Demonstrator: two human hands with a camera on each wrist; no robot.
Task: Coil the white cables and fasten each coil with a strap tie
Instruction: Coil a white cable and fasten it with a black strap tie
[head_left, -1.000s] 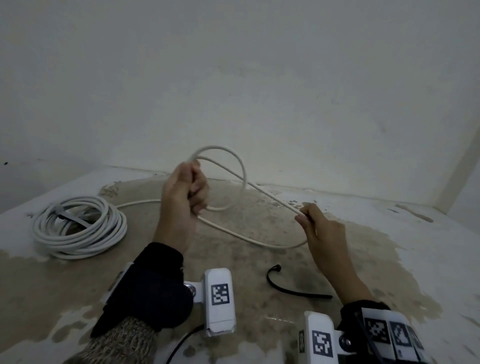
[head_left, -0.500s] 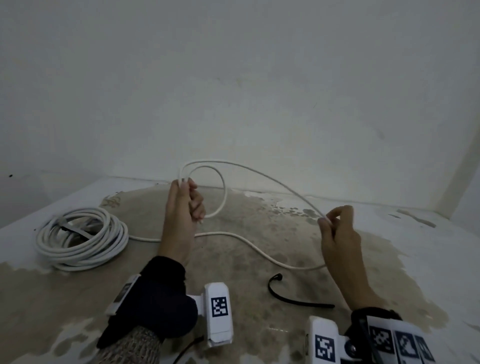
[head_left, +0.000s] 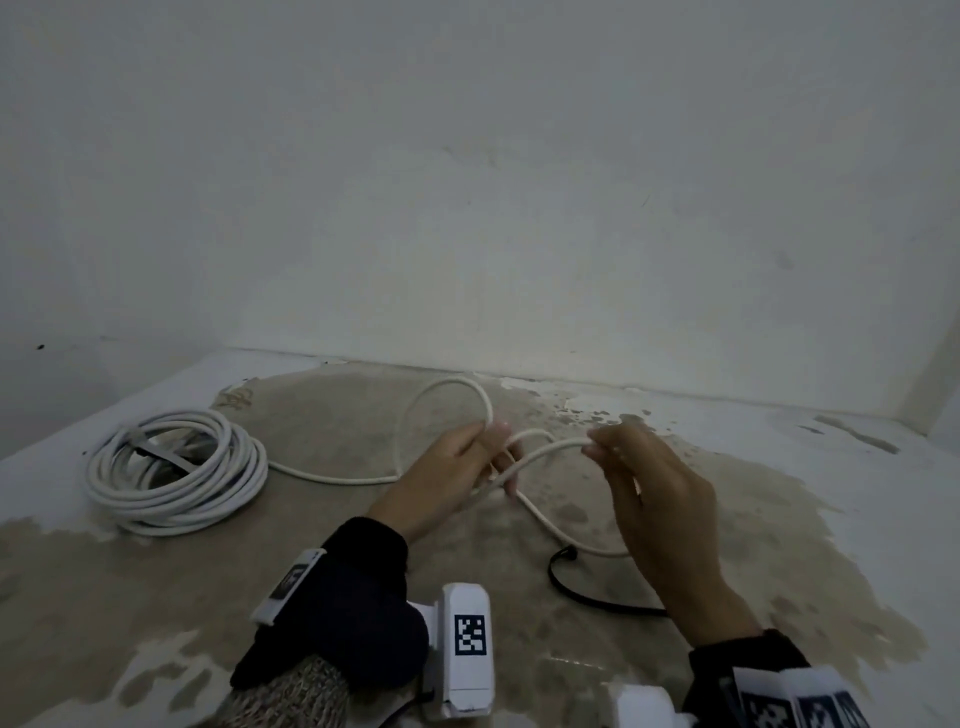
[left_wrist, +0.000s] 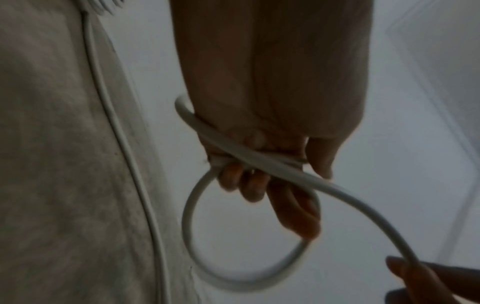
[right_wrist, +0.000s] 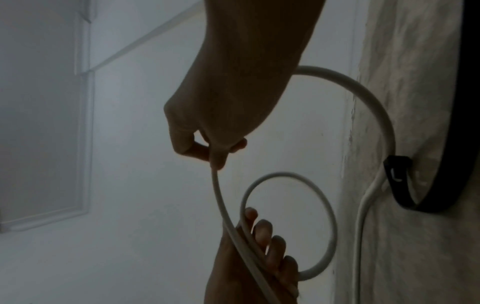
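My left hand (head_left: 480, 457) grips a small loop of loose white cable (head_left: 447, 387), fingers curled round the crossing strands (left_wrist: 259, 162). Just to its right, my right hand (head_left: 605, 447) pinches the same cable (right_wrist: 218, 191) between thumb and fingertips, holding the strand close to the left hand. From there the cable drops in a curve to the tabletop (head_left: 582, 545). A black strap tie (head_left: 582, 592) lies on the table under my right wrist; in the right wrist view the strap tie (right_wrist: 397, 181) sits beside the cable. At the left lies a finished white coil (head_left: 176, 470) with a strap across it.
The worn, stained tabletop (head_left: 156, 597) meets a plain white wall (head_left: 467, 208) at the back and another wall at the left. One cable strand (head_left: 332, 475) runs along the table from the coil toward my left hand.
My right hand has swung in toward the left hand, bringing the cable strand with it. Both hands have dropped lower, and the held loop now sits near the table.
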